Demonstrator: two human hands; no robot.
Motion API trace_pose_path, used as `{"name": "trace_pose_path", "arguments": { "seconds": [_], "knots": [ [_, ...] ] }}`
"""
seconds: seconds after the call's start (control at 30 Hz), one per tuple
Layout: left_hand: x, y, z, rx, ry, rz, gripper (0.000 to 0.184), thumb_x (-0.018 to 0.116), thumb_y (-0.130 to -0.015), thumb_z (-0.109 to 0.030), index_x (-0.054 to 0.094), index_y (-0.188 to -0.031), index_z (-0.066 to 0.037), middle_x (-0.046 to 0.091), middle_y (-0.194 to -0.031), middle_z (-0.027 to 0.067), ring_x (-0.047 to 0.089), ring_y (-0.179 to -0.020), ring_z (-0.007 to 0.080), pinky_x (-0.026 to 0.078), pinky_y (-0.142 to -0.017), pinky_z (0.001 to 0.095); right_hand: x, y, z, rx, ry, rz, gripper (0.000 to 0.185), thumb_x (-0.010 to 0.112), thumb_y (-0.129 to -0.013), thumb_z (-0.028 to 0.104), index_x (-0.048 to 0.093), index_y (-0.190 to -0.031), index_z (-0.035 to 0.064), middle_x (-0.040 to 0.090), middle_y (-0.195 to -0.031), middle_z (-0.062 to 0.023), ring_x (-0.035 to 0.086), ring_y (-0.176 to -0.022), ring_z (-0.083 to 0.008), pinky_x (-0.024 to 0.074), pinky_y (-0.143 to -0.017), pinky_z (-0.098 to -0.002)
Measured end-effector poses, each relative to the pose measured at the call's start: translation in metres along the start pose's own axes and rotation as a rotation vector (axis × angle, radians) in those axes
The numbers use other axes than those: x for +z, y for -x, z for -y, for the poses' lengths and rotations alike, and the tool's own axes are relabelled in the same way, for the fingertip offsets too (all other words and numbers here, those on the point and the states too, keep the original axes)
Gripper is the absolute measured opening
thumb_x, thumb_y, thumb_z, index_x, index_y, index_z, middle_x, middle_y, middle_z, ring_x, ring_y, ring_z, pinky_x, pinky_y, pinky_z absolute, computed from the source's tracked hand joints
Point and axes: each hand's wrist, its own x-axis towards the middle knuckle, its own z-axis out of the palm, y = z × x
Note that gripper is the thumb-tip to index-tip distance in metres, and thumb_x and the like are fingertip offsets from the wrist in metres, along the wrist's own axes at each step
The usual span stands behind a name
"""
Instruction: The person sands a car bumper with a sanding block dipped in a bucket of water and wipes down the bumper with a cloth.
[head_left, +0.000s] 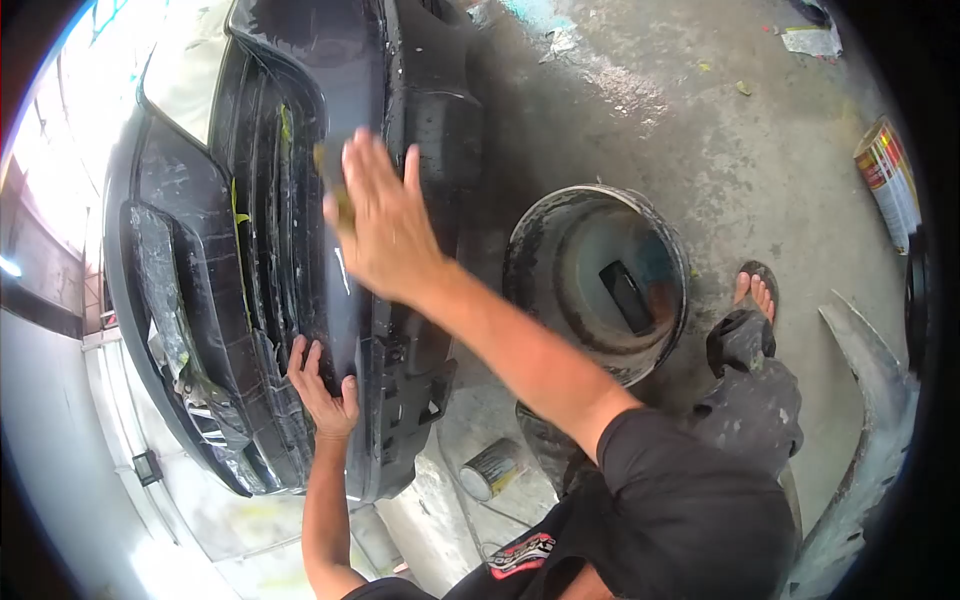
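A dark car bumper [345, 330] with slatted grille openings and scuffed, wet-looking patches stands on the left. My right hand [390, 235] lies over its upper face, fingers extended and slightly blurred. Under those fingers is a yellowish-brown sanding pad [346, 212], mostly covered by the hand and pressed to the bumper. Lower down, my left hand [322, 398] rests on the bumper near the grille edge, its fingers spread and nothing held in them.
Beside the bumper stands a large bucket [515, 235] of cloudy water, with a dark rectangular shape [625, 297] showing inside. A small can [490, 470] is near my body. Farther right are a labelled tin [888, 180] and a curved grey panel [860, 350] on the concrete floor [720, 130].
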Motion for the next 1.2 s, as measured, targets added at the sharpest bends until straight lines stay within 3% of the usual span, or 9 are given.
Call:
{"name": "trace_pose_path", "arguments": {
  "seconds": [0.1, 0.17, 0.37, 0.57, 0.77, 0.9, 0.97, 1.07, 1.2],
  "knots": [
    [0.002, -0.001, 0.002, 0.009, -0.019, -0.027, 0.067, 0.058, -0.102, -0.046, 0.05, -0.147, 0.003, 0.044, -0.152, 0.0308, 0.045, -0.139, 0.0462, 0.034, -0.116, 0.0548, 0.002, -0.098, -0.035, 0.033, -0.003, -0.084, 0.064, 0.031, -0.112, 0.041, 0.053, -0.141, -0.0118, 0.05, -0.152, -0.0327, 0.048, -0.143, -0.0449, 0.0242, -0.121, -0.069],
    [0.0, -0.003, 0.0, -0.006, -0.005, -0.021, 0.067, 0.06, -0.101, -0.045, 0.05, -0.147, 0.003, 0.044, -0.153, 0.0307, 0.045, -0.139, 0.0461, 0.034, -0.116, 0.0548, -0.028, -0.147, -0.046, 0.105, -0.04, 0.177, 0.056, 0.032, -0.112, 0.041, 0.062, -0.129, -0.0033, 0.056, -0.146, -0.0311, 0.055, -0.133, -0.048, 0.0302, -0.117, -0.0706],
    [0.0, -0.005, 0.0, 0.01, -0.012, -0.024, 0.066, 0.063, -0.099, -0.042, 0.051, -0.146, 0.003, 0.043, -0.154, 0.0306, 0.044, -0.141, 0.0458, 0.034, -0.116, 0.0548, -0.016, -0.043, -0.022, -0.001, -0.088, 0.041, 0.067, 0.039, -0.112, 0.038, 0.045, -0.143, -0.0205, 0.045, -0.15, -0.0422, 0.039, -0.147, -0.0524, 0.0242, -0.121, -0.069],
    [0.002, -0.004, 0.001, 0.006, -0.004, -0.037, 0.065, 0.063, -0.099, -0.041, 0.051, -0.146, 0.002, 0.043, -0.154, 0.0305, 0.043, -0.141, 0.0458, 0.034, -0.117, 0.0548, -0.03, -0.156, -0.053, 0.105, -0.057, 0.219, 0.072, 0.031, -0.112, 0.048, 0.049, -0.145, -0.0126, 0.053, -0.15, -0.0304, 0.044, -0.146, -0.045, 0.0253, -0.122, -0.0687],
    [-0.001, -0.003, 0.001, 0.013, -0.003, -0.037, 0.064, 0.064, -0.099, -0.04, 0.052, -0.146, 0.002, 0.043, -0.154, 0.0305, 0.043, -0.141, 0.0461, 0.034, -0.117, 0.0551, -0.012, -0.082, -0.042, 0.008, -0.067, 0.047, 0.069, 0.035, -0.111, 0.042, 0.044, -0.145, -0.0174, 0.044, -0.152, -0.0396, 0.041, -0.147, -0.0484, 0.025, -0.12, -0.0732],
    [-0.001, -0.004, -0.001, 0.006, -0.007, -0.026, 0.065, 0.064, -0.099, -0.041, 0.053, -0.146, 0.002, 0.043, -0.154, 0.0309, 0.044, -0.141, 0.0463, 0.034, -0.117, 0.0552, -0.004, -0.134, -0.061, 0.039, 0.003, 0.014, 0.071, 0.034, -0.111, 0.047, 0.049, -0.143, -0.0144, 0.048, -0.151, -0.0347, 0.044, -0.146, -0.0451, 0.0246, -0.12, -0.0723],
    [-0.003, -0.003, -0.001, 0.001, 0.002, -0.025, 0.065, 0.063, -0.099, -0.042, 0.053, -0.146, 0.002, 0.043, -0.154, 0.0311, 0.044, -0.141, 0.0465, 0.034, -0.117, 0.0551, -0.043, -0.163, -0.05, 0.185, -0.077, 0.376, 0.072, 0.029, -0.112, 0.049, 0.047, -0.146, -0.0122, 0.045, -0.157, -0.0307, 0.04, -0.15, -0.0425, 0.0235, -0.122, -0.0702],
    [0.0, -0.002, -0.001, 0.019, -0.01, -0.029, 0.065, 0.063, -0.099, -0.042, 0.053, -0.145, 0.002, 0.043, -0.154, 0.0314, 0.044, -0.14, 0.0466, 0.035, -0.117, 0.0551, -0.01, -0.117, -0.058, 0.038, -0.011, 0.073, 0.075, 0.029, -0.112, 0.05, 0.043, -0.149, -0.0141, 0.04, -0.16, -0.0329, 0.036, -0.152, -0.0424, 0.0217, -0.124, -0.0686],
    [0.0, -0.003, 0.003, 0.018, -0.02, -0.016, 0.065, 0.064, -0.099, -0.042, 0.053, -0.146, 0.002, 0.044, -0.153, 0.0313, 0.044, -0.14, 0.0467, 0.035, -0.117, 0.0553, -0.014, -0.089, -0.049, 0.042, -0.032, 0.077, 0.077, 0.025, -0.112, 0.051, 0.043, -0.15, -0.0134, 0.042, -0.159, -0.0314, 0.038, -0.151, -0.0422, 0.0211, -0.124, -0.0689]
  ]
}}
